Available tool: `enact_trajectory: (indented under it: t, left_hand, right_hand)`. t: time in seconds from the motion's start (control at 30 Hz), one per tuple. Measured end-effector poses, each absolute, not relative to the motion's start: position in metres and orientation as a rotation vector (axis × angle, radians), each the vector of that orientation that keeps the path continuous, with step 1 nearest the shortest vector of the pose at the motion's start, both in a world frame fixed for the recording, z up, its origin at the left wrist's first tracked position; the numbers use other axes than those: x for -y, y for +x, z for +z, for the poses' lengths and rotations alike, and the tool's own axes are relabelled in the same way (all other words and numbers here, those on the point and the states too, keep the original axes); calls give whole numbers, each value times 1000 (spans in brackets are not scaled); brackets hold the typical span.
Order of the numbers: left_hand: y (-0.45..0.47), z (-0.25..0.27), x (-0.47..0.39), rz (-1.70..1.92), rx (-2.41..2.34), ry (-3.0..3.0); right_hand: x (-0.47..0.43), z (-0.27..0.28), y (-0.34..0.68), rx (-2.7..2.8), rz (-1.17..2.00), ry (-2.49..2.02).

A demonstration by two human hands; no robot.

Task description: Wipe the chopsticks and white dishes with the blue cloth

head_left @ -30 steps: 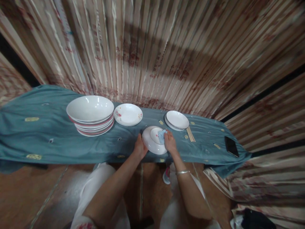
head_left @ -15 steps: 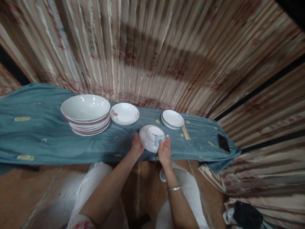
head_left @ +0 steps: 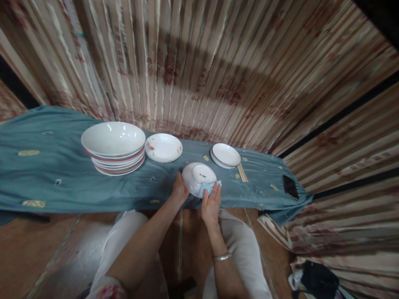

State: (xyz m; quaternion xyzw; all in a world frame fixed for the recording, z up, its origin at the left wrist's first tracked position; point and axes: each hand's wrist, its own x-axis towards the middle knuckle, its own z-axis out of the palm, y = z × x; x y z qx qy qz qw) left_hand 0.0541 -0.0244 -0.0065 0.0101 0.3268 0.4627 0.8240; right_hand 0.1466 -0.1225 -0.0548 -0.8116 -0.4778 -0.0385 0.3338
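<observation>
Tilted with its underside toward me, a white plate [head_left: 190,178] is held above the table's front part. My left hand [head_left: 180,189] grips its left rim, fingers partly hidden behind it. My right hand [head_left: 212,204] presses a light blue cloth [head_left: 206,188] against the lower right of the plate's underside. A small reddish mark shows within the foot ring. Beyond the held plate, to the left, lie flower-patterned white plates [head_left: 164,148]. To the right is a short stack of small white plates [head_left: 226,155].
A tall stack of large bowls and plates [head_left: 114,143] stands at the left. Wooden chopsticks [head_left: 242,172] lie beside the small plates. A dark phone [head_left: 290,187] rests near the right end of the green tablecloth [head_left: 68,182]. A pleated curtain [head_left: 193,74] hangs behind.
My right hand and the cloth have slid down and slightly left along the plate's underside, uncovering more of the foot ring. My left hand keeps its grip.
</observation>
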Motion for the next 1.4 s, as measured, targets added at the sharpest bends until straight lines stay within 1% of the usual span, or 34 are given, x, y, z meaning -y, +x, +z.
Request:
enact_trajectory:
  t: [0.17, 0.43, 0.73, 0.93, 1.2, 1.4]
  left_hand:
    - [54, -5, 26, 987, -755, 62]
    - [55, 0, 28, 1009, -709, 63]
    - [54, 4, 29, 1012, -746, 91]
    - [55, -1, 27, 991, -750, 103]
    - [56, -11, 24, 1002, -667, 43]
    - [56, -9, 25, 992, -712, 30]
  right_hand:
    - [128, -56, 139, 1264, -92, -2097]
    - [135, -69, 130, 1307, -136, -2044]
    - [144, -81, 124, 1497, -288, -1900]
    - [146, -75, 114, 1597, -378, -1885]
    - [144, -66, 114, 1764, -371, -1861]
    - [136, -56, 118, 1921, -344, -1834]
